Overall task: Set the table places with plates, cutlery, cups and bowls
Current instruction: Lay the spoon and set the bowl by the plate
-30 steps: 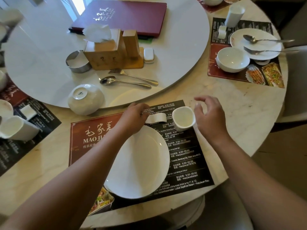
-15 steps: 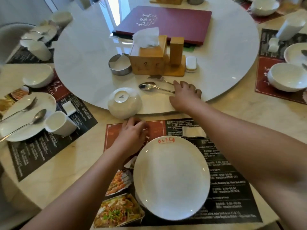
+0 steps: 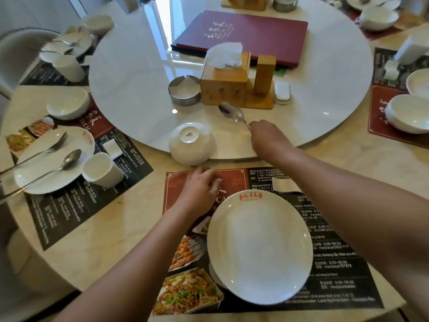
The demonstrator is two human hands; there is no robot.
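Gripping the spoon (image 3: 231, 113) handle, right hand (image 3: 267, 137) fingers hide its end

On the placemat (image 3: 329, 252) nearest me I can read white print: a line ending "Jakarta", then "(+62) 2163875051", "(+62) 85883145358" and "Apartemen mediterania". Lower down I read "9:00-00:00" several times, "maojiacai33337777", "Bandung City, West Java", "maojiacai787878", "surabaya timur" and "maojiacaibatam". Its red panel shows the large letters "CA"; the rest is covered. The plate (image 3: 260, 249) carries a red stamp of Chinese characters at its far rim. The maroon menu (image 3: 255, 33) bears gold Chinese characters, too small for me to read. The upturned bowl (image 3: 191, 145) has a foot mark I cannot make out.
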